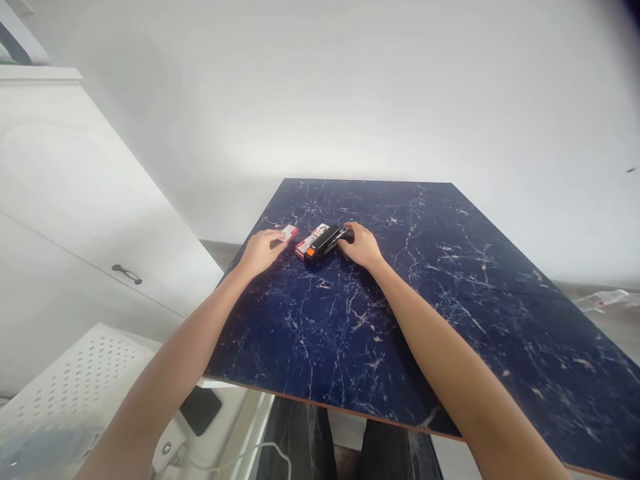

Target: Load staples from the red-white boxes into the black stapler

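Observation:
On the blue marbled tabletop [345, 320], a black stapler [324, 245] with an orange patch at its near end lies slantwise. Red-and-white small boxes [306, 244], which look like staple boxes, sit against its left side. My left hand [263, 252] pinches another red-and-white staple box [289, 233] between thumb and fingers, just left of the others. At the stapler's far right end, my right hand [361, 244] has thumb and fingers closed around a dark part with silvery metal. Its fingers partly hide that end.
A white cabinet [90, 200] with a dark handle [127, 274] stands to the left. Below it are a perforated white box [75, 380], a dark flat object [201, 409] and a white cable [275, 448]. Clear plastic wrapping [605, 299] lies beyond the table's right edge.

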The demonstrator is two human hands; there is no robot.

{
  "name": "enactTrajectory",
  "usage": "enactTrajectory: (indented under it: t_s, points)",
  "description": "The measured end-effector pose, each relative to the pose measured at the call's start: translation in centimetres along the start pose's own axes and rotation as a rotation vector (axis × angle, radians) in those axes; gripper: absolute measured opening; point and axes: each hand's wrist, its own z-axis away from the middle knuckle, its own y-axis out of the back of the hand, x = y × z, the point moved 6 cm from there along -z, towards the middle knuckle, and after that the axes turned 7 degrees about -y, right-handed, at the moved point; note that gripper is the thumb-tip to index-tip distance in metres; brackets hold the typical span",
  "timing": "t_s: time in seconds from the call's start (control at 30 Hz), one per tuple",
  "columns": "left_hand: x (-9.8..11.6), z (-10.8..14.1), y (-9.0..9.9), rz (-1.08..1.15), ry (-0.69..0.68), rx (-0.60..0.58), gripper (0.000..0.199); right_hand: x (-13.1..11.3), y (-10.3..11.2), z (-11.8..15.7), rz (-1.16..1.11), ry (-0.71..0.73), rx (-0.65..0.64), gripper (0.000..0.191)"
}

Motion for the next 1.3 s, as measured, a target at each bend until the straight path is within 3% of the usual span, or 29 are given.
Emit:
enactTrajectory:
  t_s: [0.07,0.1,0.2,0.27,0.4,0.63,0.73,0.9,0.97,1.13,1.3]
  points:
    - [1.2,-0.2,0.3,0.045,0.007,0.118,0.026,0.0,0.0,0.0,-0.002,0.006,0.008,0.051]
    - [2.1,-0.3,0.1,0.062,-0.015,0.111,0.027,0.0,0.0,0.0,-0.005,0.010,0.009,0.052]
    - [4.6,-0.4,-1.6,0.069,-0.099,-0.081,0.030,0.1,-0.1,0.0,-0.024,0.014,0.008,0.053]
    - [5.1,-0.1,-2.2,0.095,-0.090,-0.165,0.037,0.0,0.0,0.0,-0.033,0.015,0.002,0.055]
    - [4.5,0.4,-2.5,0.188,-0.033,-0.222,0.047,-0.3,0.0,0.2,-0.018,0.044,-0.026,0.059]
    - [3.6,0.4,-3.2,0.257,0.019,-0.185,0.042,-2.6,-0.3,1.1,-0.046,0.181,-0.116,0.063]
    - [3.7,0.5,-3.1,0.285,0.029,-0.178,0.040,-3.3,-0.6,1.5,-0.094,0.132,-0.130,0.068]
    - [3.6,0.7,-2.7,0.364,0.081,-0.185,0.045,-4.2,-1.9,2.1,-0.203,0.053,-0.202,0.111]
    - [3.4,0.7,-2.7,0.411,0.132,-0.159,0.043,-4.6,-2.4,2.5,-0.200,0.080,-0.254,0.125]
    - [2.4,0.4,-3.0,0.440,0.239,0.048,0.028,-5.5,-3.0,3.7,-0.129,0.169,-0.338,0.144]
    - [-1.5,0.8,-2.8,0.642,0.462,0.178,0.030,-6.3,-2.9,4.2,-0.098,0.208,-0.286,0.137]
